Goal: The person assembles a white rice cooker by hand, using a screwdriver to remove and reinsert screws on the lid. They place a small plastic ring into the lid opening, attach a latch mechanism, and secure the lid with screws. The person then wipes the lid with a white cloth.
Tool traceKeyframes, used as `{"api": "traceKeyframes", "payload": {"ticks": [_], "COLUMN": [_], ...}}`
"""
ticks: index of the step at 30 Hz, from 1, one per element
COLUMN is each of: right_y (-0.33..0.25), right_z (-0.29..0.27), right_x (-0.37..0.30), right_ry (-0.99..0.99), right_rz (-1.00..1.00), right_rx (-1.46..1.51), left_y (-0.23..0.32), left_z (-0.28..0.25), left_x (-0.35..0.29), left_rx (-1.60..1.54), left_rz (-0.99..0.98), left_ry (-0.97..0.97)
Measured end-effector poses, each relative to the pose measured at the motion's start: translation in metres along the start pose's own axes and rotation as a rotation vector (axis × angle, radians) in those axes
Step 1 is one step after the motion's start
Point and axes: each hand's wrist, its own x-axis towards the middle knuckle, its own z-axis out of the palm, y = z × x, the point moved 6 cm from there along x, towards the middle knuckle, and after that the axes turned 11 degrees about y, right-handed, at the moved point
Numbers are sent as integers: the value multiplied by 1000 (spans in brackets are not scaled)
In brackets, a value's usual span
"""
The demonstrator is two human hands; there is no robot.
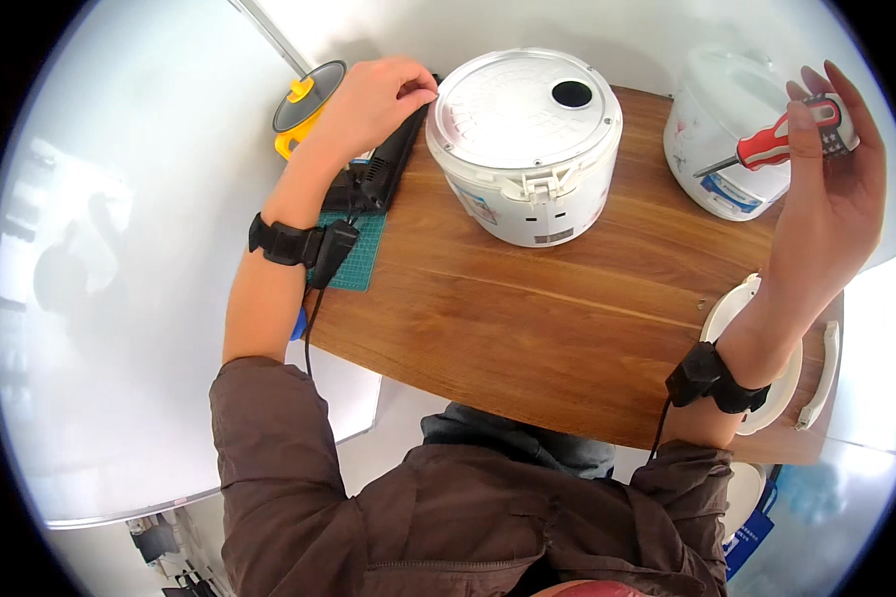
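Red-handled screwdriver (pixel 779 145) pinched in the raised right hand (pixel 834 189), at three o'clock of the upturned white cooker (pixel 524 144), whose rim the curled left hand (pixel 368 99) touches at nine o'clock.

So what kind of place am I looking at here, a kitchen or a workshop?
More likely a small repair bench than a kitchen. An upturned white rice cooker sits on a wooden table, the right hand holds a red-handled screwdriver, and a green cutting mat lies by the left hand.
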Motion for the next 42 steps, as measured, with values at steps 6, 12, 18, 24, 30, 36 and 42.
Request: {"api": "traceKeyframes", "payload": {"ticks": [6,12,18,24,30,36,42], "right_y": [4,7,7,4,6,11,14], "right_z": [-1,0,-5,-9,-12,-17,-18], "right_x": [3,0,1,1,3,7,7], "right_ry": [-4,-11,-7,18,30,56,45], "right_rz": [-15,17,21,-11,23,0,-39], "right_rx": [-2,88,106,36,61,29,-8], "left_y": [-4,-6,-3,4,14,67,78], "left_z": [5,8,13,15,3,-17,-17], "left_x": [10,24,14,7,6,-14,-24], "left_rx": [6,30,69,163,29,-128,-79], "left_rz": [-39,-131,-7,58,111,232,276], "left_ry": [-116,-298,-178,-109,-29,-160,-199]}}
